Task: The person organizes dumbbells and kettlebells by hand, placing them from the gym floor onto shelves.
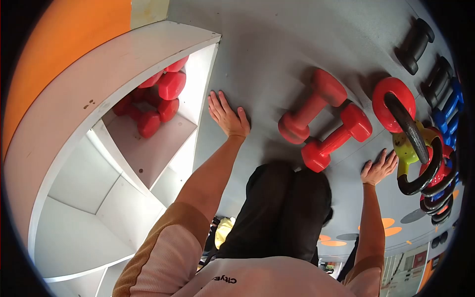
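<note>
My left hand [229, 117] lies flat on the grey floor with its fingers spread, beside the white shelf. It holds nothing. My right hand [380, 169] rests on the floor, fingers stretched out, close to a yellow-green kettlebell [407, 149] with a black handle. Between my hands, in front of my knees, two red dumbbells [313, 105] [337, 137] lie side by side on the floor. Neither hand touches them. Several more red dumbbells [171, 85] are piled in a compartment of the shelf to the left of my left hand.
A white shelf unit [123, 57] with several compartments stands at left. At right, a red kettlebell [394, 105] leads a row of others. Black dumbbells [416, 46] and blue dumbbells [449, 111] lie farther right. Orange and grey spots mark the floor [257, 44].
</note>
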